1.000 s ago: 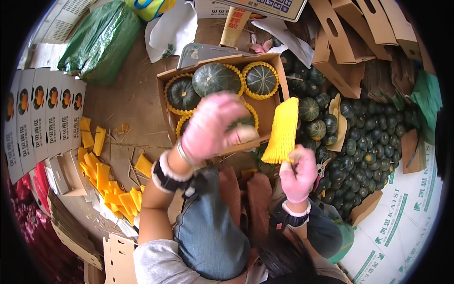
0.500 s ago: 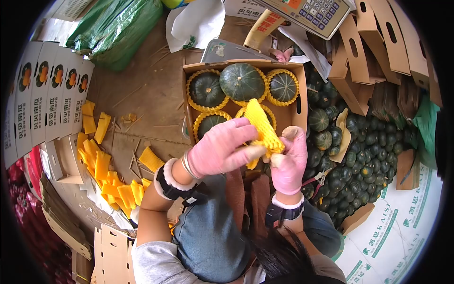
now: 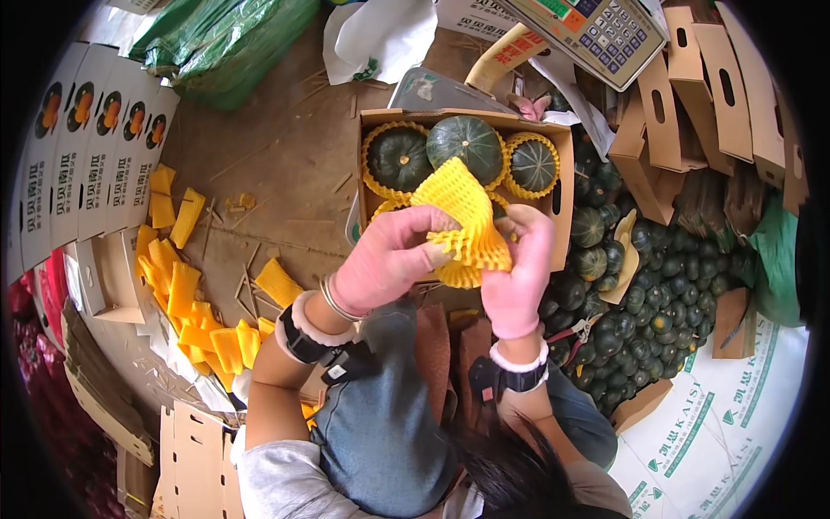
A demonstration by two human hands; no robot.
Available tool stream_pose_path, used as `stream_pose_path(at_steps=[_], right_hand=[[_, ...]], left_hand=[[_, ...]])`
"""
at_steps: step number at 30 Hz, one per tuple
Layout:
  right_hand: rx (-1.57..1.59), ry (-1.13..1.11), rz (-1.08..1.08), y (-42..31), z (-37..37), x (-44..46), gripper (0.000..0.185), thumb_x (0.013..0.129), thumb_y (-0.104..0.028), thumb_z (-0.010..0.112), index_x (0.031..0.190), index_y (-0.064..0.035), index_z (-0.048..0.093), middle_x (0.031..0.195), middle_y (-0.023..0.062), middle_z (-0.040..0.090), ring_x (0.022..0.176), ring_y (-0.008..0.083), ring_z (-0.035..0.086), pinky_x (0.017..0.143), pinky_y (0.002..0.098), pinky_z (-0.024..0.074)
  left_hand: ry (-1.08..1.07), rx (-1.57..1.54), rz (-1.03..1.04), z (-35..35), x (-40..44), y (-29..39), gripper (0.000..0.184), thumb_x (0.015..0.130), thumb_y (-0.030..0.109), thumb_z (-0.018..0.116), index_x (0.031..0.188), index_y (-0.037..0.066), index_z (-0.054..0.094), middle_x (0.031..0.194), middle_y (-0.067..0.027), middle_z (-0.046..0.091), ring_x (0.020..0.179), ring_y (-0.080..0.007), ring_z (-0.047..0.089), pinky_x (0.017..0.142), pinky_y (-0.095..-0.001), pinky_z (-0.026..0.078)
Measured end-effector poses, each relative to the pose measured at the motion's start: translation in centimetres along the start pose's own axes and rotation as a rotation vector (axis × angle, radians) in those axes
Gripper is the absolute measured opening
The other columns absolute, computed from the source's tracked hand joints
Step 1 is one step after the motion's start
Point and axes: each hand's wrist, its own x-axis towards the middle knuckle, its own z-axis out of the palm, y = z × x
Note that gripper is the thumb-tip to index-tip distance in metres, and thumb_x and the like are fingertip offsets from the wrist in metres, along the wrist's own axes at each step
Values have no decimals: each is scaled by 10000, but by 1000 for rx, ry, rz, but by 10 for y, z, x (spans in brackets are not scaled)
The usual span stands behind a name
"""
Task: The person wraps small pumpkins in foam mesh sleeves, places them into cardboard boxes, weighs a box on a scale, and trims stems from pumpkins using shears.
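Both my hands wear pink gloves and are over the near side of an open cardboard box [image 3: 562,195]. Between them is a yellow foam net sleeve [image 3: 454,208], its mouth spread wider at the bottom. My left hand [image 3: 393,255] pinches the sleeve's left edge between thumb and fingers. On the opposite edge, my right hand [image 3: 521,264] is closed with the thumb on top. Behind the sleeve, the box holds dark green squashes; the left squash [image 3: 398,160] and right squash [image 3: 533,165] sit in yellow nets. The middle squash [image 3: 464,149] sits higher. My hands hide the box's near row.
A heap of small green squashes [image 3: 653,303] lies on the right, with red-handled pruners [image 3: 575,333] at its edge. Loose yellow sleeves [image 3: 194,303] are scattered at left. A digital scale [image 3: 605,39] stands beyond the box. Cardboard boxes [image 3: 683,95] stand at upper right.
The sleeve, folded narrow before, is now opened wider between my hands. My left hand has turned from lying over it to pinching its edge. The view has shifted slightly.
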Motion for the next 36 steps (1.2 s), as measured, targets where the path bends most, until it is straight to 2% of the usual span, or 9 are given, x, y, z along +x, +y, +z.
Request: stream_pose_path(at_steps=[2,6,16,20,22,24,26,32,36], right_hand=[[-124,-267,-106,16,-19,10,258,738,145,488,932,6,586,886,33,581,769,153,557,707,250,470],[982,-243,687,-9,-25,2,172,779,79,589,928,10,642,887,41,689,794,135,650,760,278,519],[620,-373,320,-20,-3,2,198,792,6,587,988,-17,576,1138,59,532,1048,142,518,931,275,408],[414,-465,86,10,-19,6,212,756,43,535,957,-12,572,1016,62,594,924,132,560,849,256,440],[929,-528,416,-3,-25,7,248,769,18,506,1003,41,584,915,60,618,850,128,582,789,255,463],[903,-331,967,-9,-29,-8,304,822,-52,547,1096,77,581,914,65,633,832,135,589,782,268,476],[317,-1028,386,25,-30,-11,391,914,-184,559,1196,85,520,982,91,643,831,144,581,786,289,480],[628,-672,618,-23,-41,80,212,944,-237,568,1018,-39,568,809,67,651,528,104,566,406,208,391],[-490,-298,-183,34,-8,103,191,938,-178,577,1038,-16,561,820,107,592,748,175,587,671,348,476]], left_hand=[[-50,-134,20,-9,-2,3,137,893,114,613,1003,34,595,916,32,590,860,-44,532,790,-225,452],[-52,97,88,-14,-2,8,172,897,150,621,1011,24,594,970,-25,633,932,-101,562,834,-262,456],[61,990,895,-1,9,11,216,722,121,770,883,40,651,906,-87,611,873,-269,603,802,-359,471],[-364,450,455,-15,6,7,172,839,188,705,860,40,620,810,-72,554,783,-225,554,758,-343,442],[-535,250,-106,-23,-4,9,270,890,282,643,848,19,601,838,-43,566,747,-165,522,716,-289,425],[-301,316,4,-47,-1,8,256,902,291,620,902,36,597,872,-32,588,793,-130,555,736,-276,451],[26,-212,-13,-38,-3,7,313,896,333,606,1029,53,561,907,-52,604,848,-126,592,786,-268,481],[-213,221,-83,-61,26,0,188,927,236,594,941,48,597,820,53,531,748,-46,485,656,-205,417],[405,866,198,-49,77,8,128,932,156,585,937,28,583,788,33,511,726,-49,445,625,-222,406]])
